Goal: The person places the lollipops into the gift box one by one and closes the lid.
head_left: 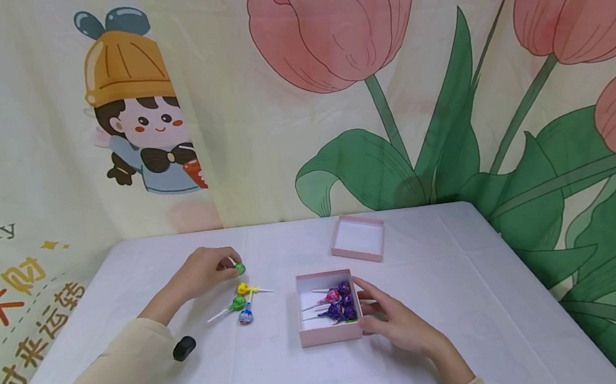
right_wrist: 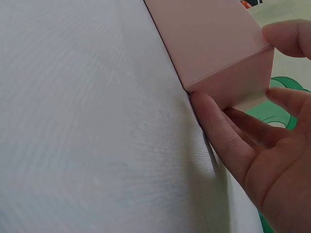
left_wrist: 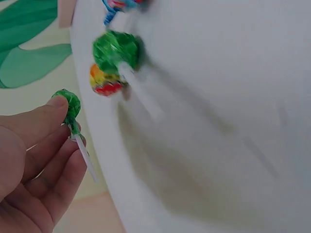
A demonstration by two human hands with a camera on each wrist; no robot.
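Observation:
My left hand pinches a green-wrapped lollipop by its head, between thumb and fingers; its white stick points down in the left wrist view. Just in front of that hand lie a yellow lollipop, another green lollipop and a blue one. My right hand rests against the right side of a pink open box, fingers spread along its wall and thumb at a corner. Inside the box are several purple lollipops and a pinkish-red lollipop, sticks mostly toward the left.
A pink box lid lies inside up, behind and right of the box, near the far edge. White cloth covers the table. Behind it hangs a printed backdrop. A black device sits at each wrist.

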